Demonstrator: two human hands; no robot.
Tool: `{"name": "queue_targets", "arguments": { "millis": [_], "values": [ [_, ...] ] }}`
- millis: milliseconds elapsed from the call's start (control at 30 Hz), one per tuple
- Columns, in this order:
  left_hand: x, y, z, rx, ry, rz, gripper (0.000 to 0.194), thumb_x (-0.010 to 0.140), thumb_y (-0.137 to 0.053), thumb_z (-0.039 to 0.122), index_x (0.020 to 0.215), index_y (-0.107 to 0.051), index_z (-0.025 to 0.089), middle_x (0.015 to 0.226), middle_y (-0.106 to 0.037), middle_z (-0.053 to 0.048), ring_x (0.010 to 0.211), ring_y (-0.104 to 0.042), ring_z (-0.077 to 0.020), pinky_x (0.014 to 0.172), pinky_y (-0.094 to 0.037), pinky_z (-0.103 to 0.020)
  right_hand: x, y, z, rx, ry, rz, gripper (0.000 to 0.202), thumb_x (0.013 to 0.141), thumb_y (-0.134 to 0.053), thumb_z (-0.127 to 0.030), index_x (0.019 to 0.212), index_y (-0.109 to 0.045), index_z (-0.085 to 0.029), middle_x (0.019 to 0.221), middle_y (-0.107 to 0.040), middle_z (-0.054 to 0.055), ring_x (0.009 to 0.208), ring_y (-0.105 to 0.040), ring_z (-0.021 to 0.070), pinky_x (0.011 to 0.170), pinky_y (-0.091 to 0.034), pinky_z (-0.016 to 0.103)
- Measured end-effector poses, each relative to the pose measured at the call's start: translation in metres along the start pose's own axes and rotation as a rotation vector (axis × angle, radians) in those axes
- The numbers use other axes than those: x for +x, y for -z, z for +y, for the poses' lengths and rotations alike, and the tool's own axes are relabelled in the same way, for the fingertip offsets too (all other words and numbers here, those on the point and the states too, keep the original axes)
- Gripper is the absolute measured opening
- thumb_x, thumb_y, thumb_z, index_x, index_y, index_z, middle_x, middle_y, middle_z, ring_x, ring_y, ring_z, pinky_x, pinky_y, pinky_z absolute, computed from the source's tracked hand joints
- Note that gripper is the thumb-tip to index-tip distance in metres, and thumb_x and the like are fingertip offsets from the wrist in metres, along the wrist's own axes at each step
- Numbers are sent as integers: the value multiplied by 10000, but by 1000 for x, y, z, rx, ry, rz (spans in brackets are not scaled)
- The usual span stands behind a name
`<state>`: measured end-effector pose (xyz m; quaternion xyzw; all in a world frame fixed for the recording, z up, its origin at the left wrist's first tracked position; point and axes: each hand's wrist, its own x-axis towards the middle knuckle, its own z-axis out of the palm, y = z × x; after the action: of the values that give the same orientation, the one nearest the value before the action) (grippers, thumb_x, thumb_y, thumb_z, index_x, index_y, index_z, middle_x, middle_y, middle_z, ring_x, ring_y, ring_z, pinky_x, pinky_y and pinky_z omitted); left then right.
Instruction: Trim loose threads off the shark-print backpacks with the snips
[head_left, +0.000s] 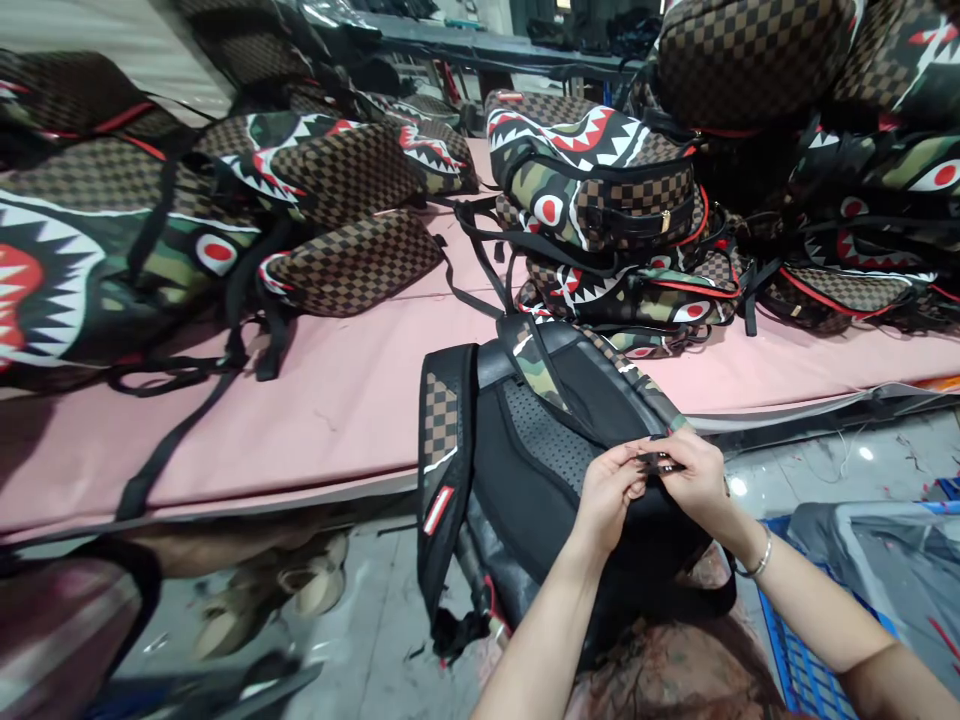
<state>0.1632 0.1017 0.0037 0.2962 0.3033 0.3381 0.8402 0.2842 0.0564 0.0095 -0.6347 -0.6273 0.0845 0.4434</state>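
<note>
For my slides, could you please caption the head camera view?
Left hand and right hand hold a small black piece over a black-backed backpack; shark-face bags lie on the pink table.

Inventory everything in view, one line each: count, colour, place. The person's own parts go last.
Handled backpack: one, black with checked and camouflage straps, centre, table's near edge
Strap fitting: one, black, between the hands
Stacked bags: several, brown-checked and camouflage, behind the backpack
Left-side bags: several, same patterns, left of table
Right-side bags: several, same patterns, far right
Tabletop: one, pink, across the middle
Footwear: count unclear, beige, lower left
Crate: at least one, blue, lower right
Floor: one, pale tiles, below
Bracelet: one, silvery, right wrist
Left grip: one bare hand, at the fitting
Right grip: one bare hand, at the fitting
</note>
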Motion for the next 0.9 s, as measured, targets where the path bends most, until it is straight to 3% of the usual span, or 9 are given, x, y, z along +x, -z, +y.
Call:
{"name": "queue_targets", "arguments": {
  "millis": [100, 233, 400, 500, 733, 900],
  "values": [
    [1, 0, -1, 29, -21, -4, 314, 592, -709, 208, 885, -690, 96, 572, -545, 6, 447, -307, -25, 430, -184, -192, -2, 0, 0, 121, -177, 59, 164, 783, -549, -282, 705, -652, -181, 607, -570, 7, 570, -510, 121, 537, -411, 238],
    [0, -6, -5, 134, -66, 53, 309, 590, -743, 237, 865, -699, 103, 583, -579, -5, 491, -402, -46, 461, -284, -182, 3, 4, 0, 350, -414, 35, 222, 733, -614, -371, 656, -596, -164, 573, -548, -10, 515, -480, 102, 504, -407, 226],
    [0, -14, -10, 194, -137, 184, 271, 537, -772, 239, 769, -698, 118, 657, -628, -27, 522, -473, -67, 483, -359, -189, 6, 6, 4, 494, -485, 55, 263, 698, -647, -406, 664, -564, -158, 585, -548, -9, 517, -489, 99, 525, -428, 231],
    [0, -13, -11, 193, -143, 184, 254, 553, -760, 240, 767, -697, 119, 644, -624, -24, 519, -469, -64, 466, -344, -180, 4, 13, 10, 499, -518, 51, 293, 713, -635, -436, 686, -553, -156, 566, -520, -17, 493, -466, 94, 503, -410, 227],
    [2, -6, -10, 179, -125, 161, 255, 563, -750, 210, 796, -703, 119, 672, -639, -31, 508, -439, -54, 471, -321, -187, -10, 47, 25, 99, -348, -99, 245, 863, -453, -383, 992, -541, -195, 826, -629, 20, 736, -587, 148, 672, -447, 253],
    [4, -6, -10, 170, -115, 139, 245, 572, -744, 202, 801, -705, 125, 660, -631, -22, 502, -418, -48, 470, -305, -184, -17, 57, 28, -138, -119, -202, 165, 872, -444, -302, 904, -573, -204, 874, -644, 46, 789, -583, 176, 702, -435, 292]
  ]
}}
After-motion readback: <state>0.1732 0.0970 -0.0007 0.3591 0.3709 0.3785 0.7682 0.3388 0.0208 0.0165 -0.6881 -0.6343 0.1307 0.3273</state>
